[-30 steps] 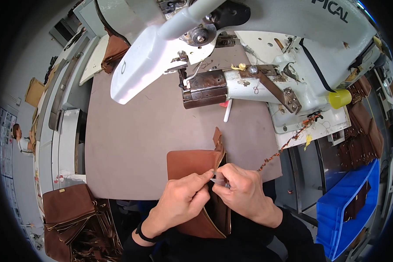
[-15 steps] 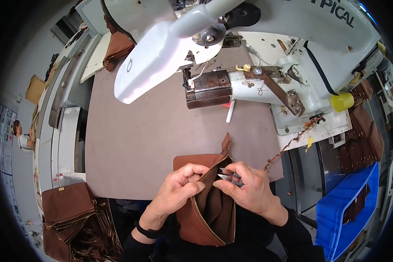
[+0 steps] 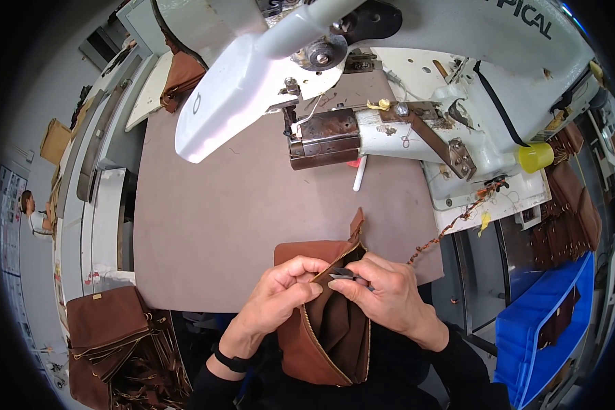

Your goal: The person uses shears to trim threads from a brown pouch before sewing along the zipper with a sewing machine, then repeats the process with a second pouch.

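Note:
A brown leather pouch with a gold zipper lies unzipped over my lap and the table's near edge, its dark lining showing. My left hand pinches the left zipper edge between thumb and fingers. In my right hand is a pair of thread snips, gripped between thumb and fingers. The blades lie together over the pouch's mouth, close to my left fingertips. Whatever thread may be at the blades is too small to make out. A leather tab sticks up at the pouch's far end.
Beyond the pouch spreads a brown-topped table. A sewing machine's arm reaches across from the right, under a white lamp. Brown pouches are heaped at lower left. A blue bin stands at right, and a twisted thread bundle hangs nearby.
The snips' blades were spread apart and are now together, a little further left. My right fingers have squeezed in. The left hand keeps its pinch almost unmoved.

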A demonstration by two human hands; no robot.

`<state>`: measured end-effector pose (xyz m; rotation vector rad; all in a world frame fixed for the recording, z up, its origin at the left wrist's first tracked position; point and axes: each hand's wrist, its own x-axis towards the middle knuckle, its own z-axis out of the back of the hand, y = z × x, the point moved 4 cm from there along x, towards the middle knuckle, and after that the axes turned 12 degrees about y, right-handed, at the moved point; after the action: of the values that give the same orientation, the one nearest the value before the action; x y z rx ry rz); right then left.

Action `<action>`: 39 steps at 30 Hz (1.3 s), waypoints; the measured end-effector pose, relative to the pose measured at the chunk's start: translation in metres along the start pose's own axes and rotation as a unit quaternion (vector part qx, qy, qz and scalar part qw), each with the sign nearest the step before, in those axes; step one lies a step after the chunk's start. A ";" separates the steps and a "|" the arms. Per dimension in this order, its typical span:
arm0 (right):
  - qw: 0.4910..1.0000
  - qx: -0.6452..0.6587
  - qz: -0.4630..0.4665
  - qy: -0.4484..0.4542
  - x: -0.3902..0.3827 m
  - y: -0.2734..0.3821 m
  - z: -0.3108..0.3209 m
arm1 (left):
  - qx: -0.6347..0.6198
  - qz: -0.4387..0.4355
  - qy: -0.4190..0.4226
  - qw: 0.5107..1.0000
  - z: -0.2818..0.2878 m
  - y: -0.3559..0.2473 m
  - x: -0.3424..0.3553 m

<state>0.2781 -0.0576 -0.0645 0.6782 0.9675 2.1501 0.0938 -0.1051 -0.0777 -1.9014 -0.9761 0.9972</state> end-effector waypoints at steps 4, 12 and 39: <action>1.000 0.000 -0.012 0.006 0.000 0.002 0.001 | 0.006 0.007 -0.002 1.000 0.000 -0.001 0.000; 1.000 -0.020 -0.019 -0.013 0.000 0.006 0.001 | 0.003 0.005 -0.011 1.000 -0.003 -0.003 0.001; 0.997 0.053 -0.057 0.018 -0.003 0.010 0.001 | 0.086 -0.013 -0.045 0.995 -0.001 -0.002 -0.003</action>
<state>0.2768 -0.0649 -0.0564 0.6215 1.1190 2.0291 0.0931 -0.1074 -0.0742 -1.7099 -0.9333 1.1236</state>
